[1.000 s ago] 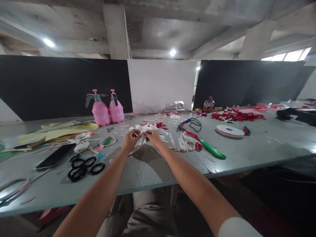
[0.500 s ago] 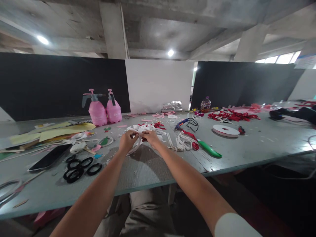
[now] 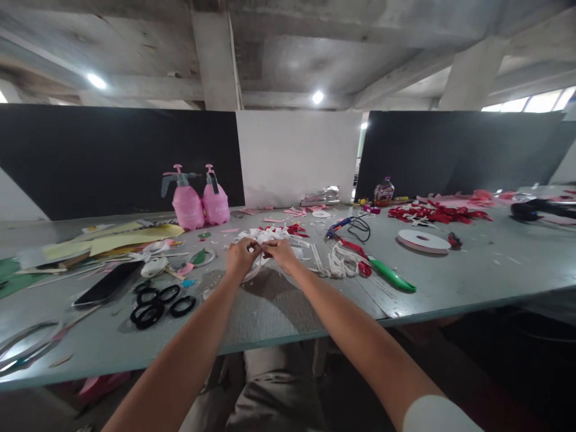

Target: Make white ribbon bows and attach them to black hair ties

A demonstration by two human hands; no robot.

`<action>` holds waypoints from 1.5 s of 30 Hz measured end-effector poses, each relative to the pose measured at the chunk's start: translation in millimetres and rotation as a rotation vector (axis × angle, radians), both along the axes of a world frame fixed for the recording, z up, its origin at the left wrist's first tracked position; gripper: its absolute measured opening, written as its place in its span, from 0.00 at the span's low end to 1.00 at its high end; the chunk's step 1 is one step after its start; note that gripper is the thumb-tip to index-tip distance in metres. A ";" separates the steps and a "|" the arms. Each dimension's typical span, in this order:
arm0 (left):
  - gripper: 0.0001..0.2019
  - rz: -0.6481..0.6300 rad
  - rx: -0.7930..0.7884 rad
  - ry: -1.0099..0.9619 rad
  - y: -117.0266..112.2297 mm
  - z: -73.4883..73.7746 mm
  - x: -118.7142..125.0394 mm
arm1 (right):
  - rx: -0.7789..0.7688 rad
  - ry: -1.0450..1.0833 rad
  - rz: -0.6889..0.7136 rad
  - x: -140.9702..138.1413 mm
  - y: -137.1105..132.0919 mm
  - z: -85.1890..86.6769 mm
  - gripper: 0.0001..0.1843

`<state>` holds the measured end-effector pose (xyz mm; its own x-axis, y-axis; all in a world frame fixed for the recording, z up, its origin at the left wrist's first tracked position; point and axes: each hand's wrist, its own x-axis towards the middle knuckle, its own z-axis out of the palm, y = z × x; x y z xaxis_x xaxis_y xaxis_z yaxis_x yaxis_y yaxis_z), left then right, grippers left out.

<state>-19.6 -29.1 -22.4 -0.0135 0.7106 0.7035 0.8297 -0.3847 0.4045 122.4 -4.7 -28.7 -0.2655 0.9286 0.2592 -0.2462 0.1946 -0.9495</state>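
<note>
My left hand (image 3: 241, 258) and my right hand (image 3: 279, 254) meet over the middle of the table, fingertips pinched close together. Between them is a white curved band (image 3: 252, 274), whose lower loop hangs below the fingers toward the tabletop. The exact spot where the fingertips grip is too small to make out. Just behind the hands lies a heap of white ribbon pieces (image 3: 258, 232) with some red ribbon (image 3: 296, 230). To the right of my right hand are loose white printed ribbons (image 3: 344, 261).
A blue glue gun (image 3: 338, 227), a green-handled tool (image 3: 393, 276) and a white ribbon roll (image 3: 423, 241) lie to the right. Leftward are black rings (image 3: 148, 314), a phone (image 3: 109, 283) and two pink spray bottles (image 3: 188, 207). A red ribbon pile (image 3: 438, 212) is farther back.
The whole view has swung slightly left, so everything appears farther right. Both hands stay together at the white band with almost the same finger pose.
</note>
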 end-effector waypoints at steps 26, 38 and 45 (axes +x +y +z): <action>0.11 -0.029 -0.124 -0.133 6.4 -6.6 -2.1 | 0.080 -0.137 -0.060 4.6 13.0 -6.9 0.10; 0.12 -0.071 -0.122 -0.201 13.0 -10.1 -2.5 | 0.105 -0.141 -0.122 4.8 7.4 -2.1 0.12; 0.19 -0.275 -0.246 -0.428 15.2 -8.9 1.9 | 0.101 -0.063 -0.086 6.6 7.1 0.1 0.12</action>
